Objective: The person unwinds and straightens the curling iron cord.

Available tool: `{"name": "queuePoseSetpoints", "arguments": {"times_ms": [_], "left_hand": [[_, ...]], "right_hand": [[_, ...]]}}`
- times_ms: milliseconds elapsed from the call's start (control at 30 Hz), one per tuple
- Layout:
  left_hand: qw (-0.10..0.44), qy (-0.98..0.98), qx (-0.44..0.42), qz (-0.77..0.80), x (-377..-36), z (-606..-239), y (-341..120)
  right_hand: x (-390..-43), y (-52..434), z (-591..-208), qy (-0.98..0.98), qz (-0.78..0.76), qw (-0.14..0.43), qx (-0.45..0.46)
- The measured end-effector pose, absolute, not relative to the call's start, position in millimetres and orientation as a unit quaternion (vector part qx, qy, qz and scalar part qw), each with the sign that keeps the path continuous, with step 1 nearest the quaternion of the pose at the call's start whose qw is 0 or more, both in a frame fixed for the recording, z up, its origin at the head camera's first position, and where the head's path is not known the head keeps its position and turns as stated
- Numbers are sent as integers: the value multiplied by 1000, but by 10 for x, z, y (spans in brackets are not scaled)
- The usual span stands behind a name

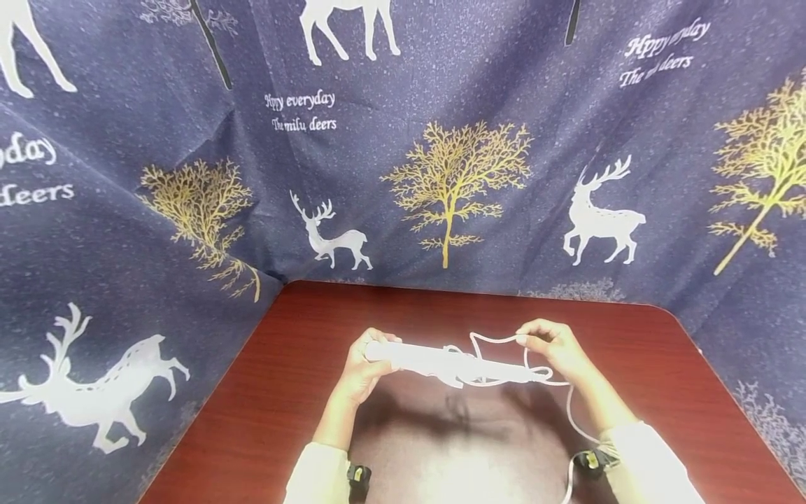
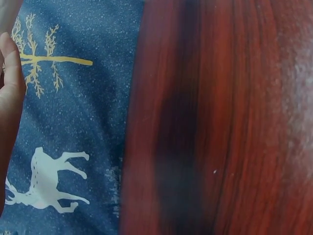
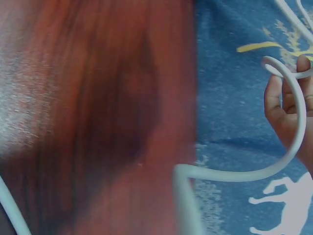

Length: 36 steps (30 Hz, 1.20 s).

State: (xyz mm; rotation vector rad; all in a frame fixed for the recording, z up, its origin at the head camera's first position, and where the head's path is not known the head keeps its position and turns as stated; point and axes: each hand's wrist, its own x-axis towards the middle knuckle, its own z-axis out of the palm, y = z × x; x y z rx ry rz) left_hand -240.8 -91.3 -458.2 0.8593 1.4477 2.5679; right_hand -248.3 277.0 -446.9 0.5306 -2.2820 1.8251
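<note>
In the head view a long white bar (image 1: 418, 358), washed out by glare, is held over the table, with loops of white cord (image 1: 494, 341) around its right half. My left hand (image 1: 364, 367) grips the bar's left end, thumb on the near side. Thumb and fingertips of my right hand (image 1: 557, 348) pinch the cord above the bar's right end. The right wrist view shows this hand (image 3: 281, 120) at the right edge, with a big curve of cord (image 3: 234, 175) in front. At the left wrist view's edge, only part of my left hand (image 2: 12, 93) shows.
The reddish-brown wooden table (image 1: 302, 329) has a bright glare patch near its front. A blue cloth (image 1: 403, 77) with deer and trees hangs behind it and on both sides. Cord runs down past my right wrist, beside a small black device (image 1: 592, 460).
</note>
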Motion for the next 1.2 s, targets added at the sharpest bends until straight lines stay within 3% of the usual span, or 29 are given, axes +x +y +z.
{"name": "queuePoseSetpoints", "arguments": {"times_ms": [433, 700, 1200], "left_hand": [[-32, 484, 200, 851, -2480, -4696, -951], [-43, 456, 154, 875, -2499, -4710, -958], [-40, 414, 200, 887, -2505, -4624, -880]], "right_hand": [[-2219, 2874, -4107, -764, 560, 109, 301], [-2057, 2871, -4203, -763, 549, 59, 336], [-2141, 2774, -4605, -745, 558, -85, 356]]}}
